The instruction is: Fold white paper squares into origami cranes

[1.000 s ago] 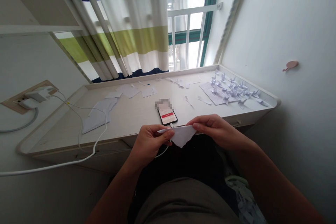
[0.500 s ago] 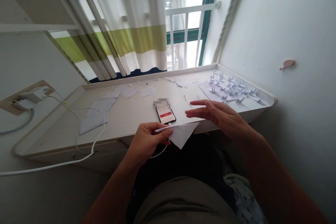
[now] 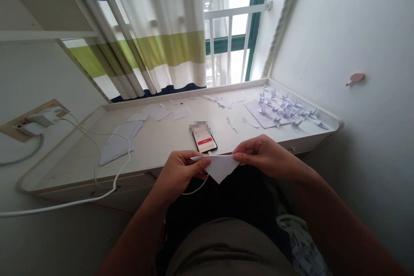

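Note:
A white paper folded into a triangle (image 3: 219,167) hangs point down in front of the desk's near edge. My left hand (image 3: 181,173) pinches its left corner and my right hand (image 3: 265,155) pinches its right corner, so both hands are closed on it. Just beyond the paper a phone (image 3: 204,141) lies on the desk with its screen lit and a white cable plugged in.
The pale desk (image 3: 161,142) holds loose paper sheets (image 3: 118,144) at the left and several small folded paper cranes (image 3: 284,110) at the back right. A white charger cable (image 3: 97,155) runs from a wall socket (image 3: 35,123). A striped curtain (image 3: 152,43) hangs behind.
Half a second ago my right hand was off the paper with fingers spread above it; it has come back and pinched the right corner. The left hand has kept its hold.

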